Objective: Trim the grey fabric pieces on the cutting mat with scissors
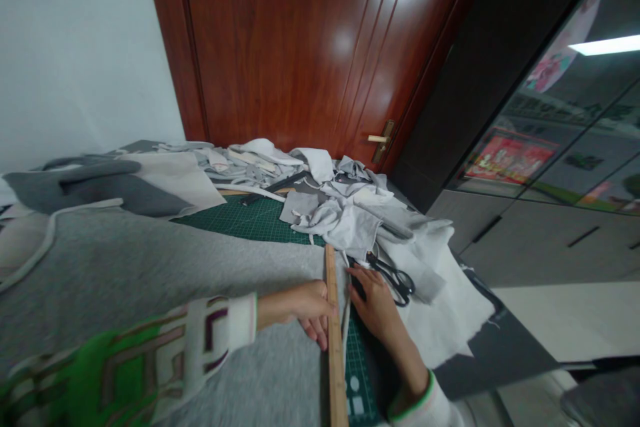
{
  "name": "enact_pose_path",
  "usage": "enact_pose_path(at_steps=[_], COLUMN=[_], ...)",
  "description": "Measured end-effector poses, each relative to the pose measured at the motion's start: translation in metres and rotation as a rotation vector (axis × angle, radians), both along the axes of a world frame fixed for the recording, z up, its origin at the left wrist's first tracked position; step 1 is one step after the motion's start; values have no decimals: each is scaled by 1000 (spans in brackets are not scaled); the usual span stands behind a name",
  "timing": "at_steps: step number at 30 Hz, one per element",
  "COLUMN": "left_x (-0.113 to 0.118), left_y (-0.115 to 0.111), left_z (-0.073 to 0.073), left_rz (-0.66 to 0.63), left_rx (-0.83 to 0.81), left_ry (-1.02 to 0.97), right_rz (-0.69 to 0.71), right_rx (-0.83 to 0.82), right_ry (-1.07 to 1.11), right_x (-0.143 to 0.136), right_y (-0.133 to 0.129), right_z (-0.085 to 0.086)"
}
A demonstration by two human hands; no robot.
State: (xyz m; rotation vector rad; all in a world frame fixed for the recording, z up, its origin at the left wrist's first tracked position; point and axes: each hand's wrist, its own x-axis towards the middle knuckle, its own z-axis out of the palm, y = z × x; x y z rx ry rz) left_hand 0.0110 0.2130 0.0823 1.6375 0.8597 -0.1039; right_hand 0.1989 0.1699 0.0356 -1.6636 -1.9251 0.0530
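Observation:
A long wooden ruler (334, 340) lies lengthwise along the right side of a large grey fabric piece (210, 260). My left hand (314, 310) is closed at the ruler's left edge, its fingers curled and partly under the hand. To the right of the ruler, my right hand (374, 300) rests with thumb and fingers apart, fingertips by a narrow pale strip (346, 320) along the fabric edge. Black-handled scissors (400, 282) lie just beyond that hand, touching or very close to its fingers. Beneath everything shows a green cutting mat (240, 219).
Crumpled grey and white scraps (345, 217) are heaped at the back and right of the dark table (515, 347). Folded grey cloth (115, 180) sits at the back left. A brown door (280, 47) and a cabinet (480, 227) stand behind the table.

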Motion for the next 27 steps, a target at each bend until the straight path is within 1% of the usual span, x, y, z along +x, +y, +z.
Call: enact_pose_path(at_steps=[4, 7, 9, 12, 17, 20, 22, 25, 27], left_x=[3, 4, 5, 5, 4, 2, 0, -2, -2], left_y=[7, 13, 15, 15, 16, 18, 18, 18, 19], left_z=[6, 6, 7, 8, 10, 10, 9, 7, 7], left_rz=[-8, -19, -20, -13, 1, -2, 0, 9, 3], left_rx=[-40, -63, -69, -66, -55, -44, -36, -28, -33], left_ry=[82, 112, 117, 113, 95, 88, 79, 66, 70], right_rz=[58, 121, 137, 134, 179, 123, 66, -16, -48], right_rx=[-56, -129, -173, -233, -322, -353, -406, -494, -514], right_ry=[72, 167, 194, 158, 135, 71, 23, 0, 36], right_x=[3, 3, 1, -4, -18, -30, -36, -43, -45], right_y=[-1, -4, -9, -23, -51, -63, -68, -76, -82], right_z=[6, 15, 21, 30, 45, 52, 55, 54, 51])
